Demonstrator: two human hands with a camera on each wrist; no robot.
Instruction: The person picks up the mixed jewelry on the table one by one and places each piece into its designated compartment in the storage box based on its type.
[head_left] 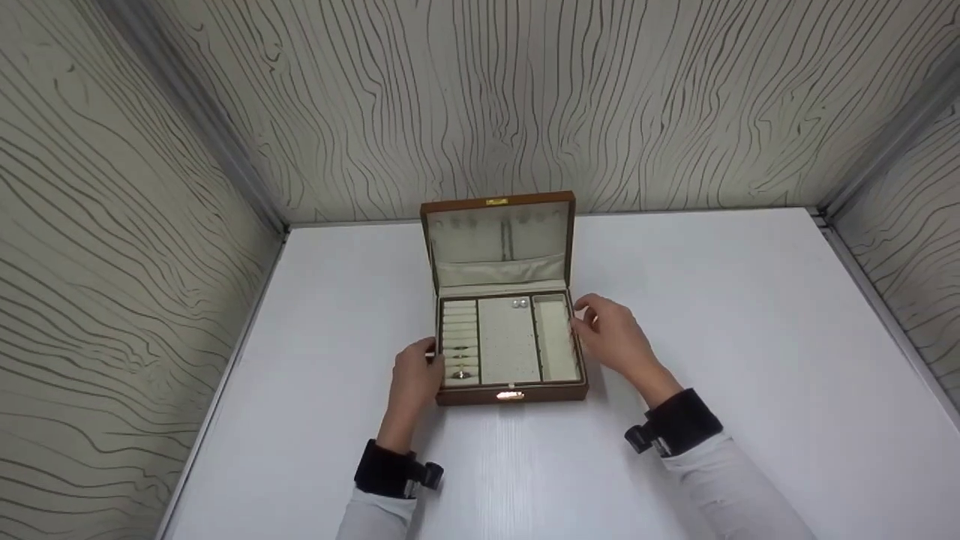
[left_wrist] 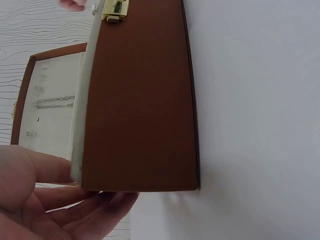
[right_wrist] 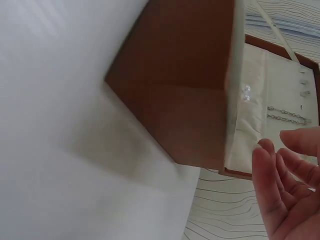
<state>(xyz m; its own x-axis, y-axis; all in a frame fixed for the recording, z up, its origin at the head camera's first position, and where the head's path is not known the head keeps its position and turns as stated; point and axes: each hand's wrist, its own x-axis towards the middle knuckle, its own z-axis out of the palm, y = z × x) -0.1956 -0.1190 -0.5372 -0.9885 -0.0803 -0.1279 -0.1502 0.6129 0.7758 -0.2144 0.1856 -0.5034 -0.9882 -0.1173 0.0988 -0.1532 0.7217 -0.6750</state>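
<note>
A brown jewelry box [head_left: 480, 398] stands on the white table with its lid [head_left: 498, 198] raised. Several rings [head_left: 461, 373] lie in the ring rolls on its left, and a pair of round pale earrings [head_left: 520, 303] sits at the top of the middle panel. My left hand [head_left: 415, 375] grips the box's left side, thumb at the rim and fingers against the outer wall [left_wrist: 140, 100]. Beside the right rim is my right hand [head_left: 616, 334], its fingers loosely bent and holding nothing; whether a fingertip touches the rim, I cannot tell.
Inside the lid hangs a chain necklace [right_wrist: 287, 115]. A pale compartment [head_left: 556, 337] runs along the box's right. Wood-patterned walls [head_left: 510, 105] rise behind and at both sides of the white table [head_left: 330, 300].
</note>
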